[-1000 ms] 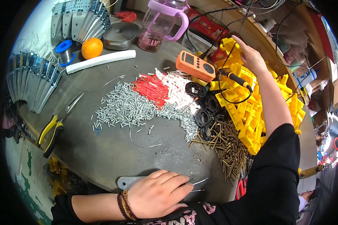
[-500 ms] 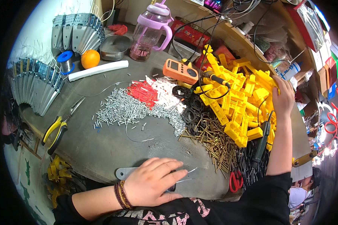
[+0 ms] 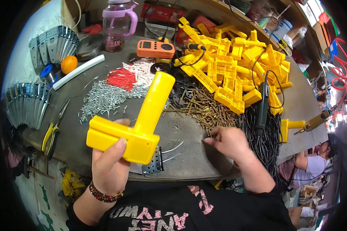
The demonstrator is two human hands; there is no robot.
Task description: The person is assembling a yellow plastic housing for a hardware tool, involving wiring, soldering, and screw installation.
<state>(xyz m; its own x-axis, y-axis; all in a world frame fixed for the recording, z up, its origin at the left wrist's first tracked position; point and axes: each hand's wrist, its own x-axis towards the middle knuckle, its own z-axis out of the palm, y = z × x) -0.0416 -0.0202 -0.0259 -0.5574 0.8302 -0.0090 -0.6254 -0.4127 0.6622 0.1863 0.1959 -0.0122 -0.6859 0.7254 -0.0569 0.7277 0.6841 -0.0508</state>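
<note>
My left hand (image 3: 110, 165) grips a yellow T-shaped plastic housing (image 3: 142, 127), raised above the bench with its long stem pointing up. Partly hidden behind it lies a perforated metal plate (image 3: 154, 164) with two thin wires reaching to the right. At the near edge of a heap of long brass-coloured screws (image 3: 208, 111) is my right hand (image 3: 231, 144), its fingers curled and pinched together. Whatever sits between those fingertips is too small to make out. A large pile of yellow plastic housings (image 3: 231, 73) spreads beyond the screws.
Small silver screws (image 3: 104, 98), red sleeves (image 3: 121, 79) and white pieces (image 3: 138, 71) form heaps mid-bench. Pliers (image 3: 54, 134) lie left. A black-handled tool (image 3: 263, 107) rests on black cables (image 3: 254, 134). An electric screwdriver (image 3: 316, 121) projects at right; a person (image 3: 312, 161) sits beyond.
My left hand has left the metal plate and now holds up a yellow housing. My right hand has come from the yellow pile to the brass screws. The whole view has shifted.
</note>
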